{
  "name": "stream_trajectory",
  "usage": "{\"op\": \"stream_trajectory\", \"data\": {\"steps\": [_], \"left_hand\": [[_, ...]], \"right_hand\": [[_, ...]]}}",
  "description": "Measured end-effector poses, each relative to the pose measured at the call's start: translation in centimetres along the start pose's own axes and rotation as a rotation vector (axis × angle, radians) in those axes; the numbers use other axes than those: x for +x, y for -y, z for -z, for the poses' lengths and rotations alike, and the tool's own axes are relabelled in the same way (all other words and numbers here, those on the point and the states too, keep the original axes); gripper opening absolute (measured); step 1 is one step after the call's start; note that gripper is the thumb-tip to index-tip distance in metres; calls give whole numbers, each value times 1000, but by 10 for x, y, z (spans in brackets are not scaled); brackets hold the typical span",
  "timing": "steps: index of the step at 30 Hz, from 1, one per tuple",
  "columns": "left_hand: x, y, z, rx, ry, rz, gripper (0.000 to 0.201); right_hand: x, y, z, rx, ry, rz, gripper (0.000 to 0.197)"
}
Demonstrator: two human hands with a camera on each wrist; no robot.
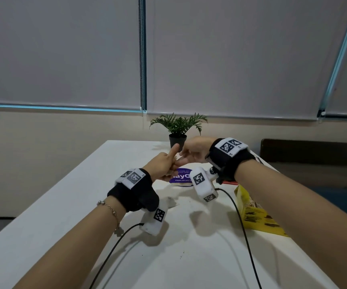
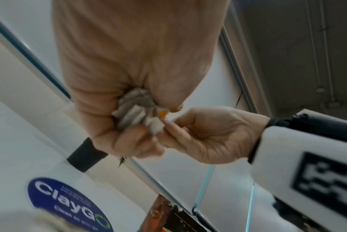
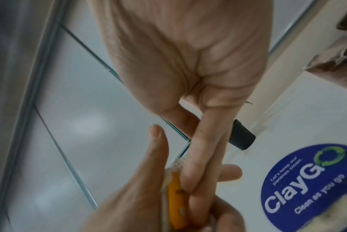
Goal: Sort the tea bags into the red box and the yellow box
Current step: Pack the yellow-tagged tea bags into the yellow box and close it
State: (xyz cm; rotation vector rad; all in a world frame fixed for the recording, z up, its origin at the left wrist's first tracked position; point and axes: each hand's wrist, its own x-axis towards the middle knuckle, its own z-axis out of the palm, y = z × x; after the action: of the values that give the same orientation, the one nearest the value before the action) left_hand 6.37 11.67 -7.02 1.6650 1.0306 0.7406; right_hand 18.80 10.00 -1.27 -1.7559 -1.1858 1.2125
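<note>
Hands raised together above the white bench (image 1: 64, 205), meeting in mid-air. Left hand (image 1: 164, 163) — fingers curled round a bunch of tea bags (image 2: 134, 109), pale paper crumpled in the palm, index finger pointing up. Right hand (image 1: 195, 149) — fingertips pinching at an orange-yellow tag (image 3: 175, 199) at the edge of the bunch, touching the left hand. Yellow box (image 1: 256, 211) — lying on the bench at the right, below the right forearm. Red box — only a red edge (image 1: 230, 182) shows behind the right wrist. Round blue sticker (image 1: 181, 176) on the bench beneath the hands. Potted plant (image 1: 177, 130) at the far bench edge.
</note>
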Motion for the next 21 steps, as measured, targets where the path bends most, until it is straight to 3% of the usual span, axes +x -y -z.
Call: {"op": "stream_trajectory", "data": {"steps": [3,6,9,11,16,21], "left_hand": [[3,-3,19,8,-88,2,79],[4,-7,41,-172,-77,55,77],[2,-7,54,-265,-21,73,50],[0,-7,57,-240,19,39,24],[-1,-8,59,-281,-8,20,14],[-2,-9,57,-255,-16,10,21]], "right_hand": [[-7,-6,2,-110,-14,59,12],[-6,-24,-6,-618,8,152,3],[-6,-43,-27,-960,277,255,27],[-6,-51,-43,-1130,362,298,39],[-1,-65,-55,-1263,201,432,21],[-1,-64,-34,-1181,155,363,9]]}}
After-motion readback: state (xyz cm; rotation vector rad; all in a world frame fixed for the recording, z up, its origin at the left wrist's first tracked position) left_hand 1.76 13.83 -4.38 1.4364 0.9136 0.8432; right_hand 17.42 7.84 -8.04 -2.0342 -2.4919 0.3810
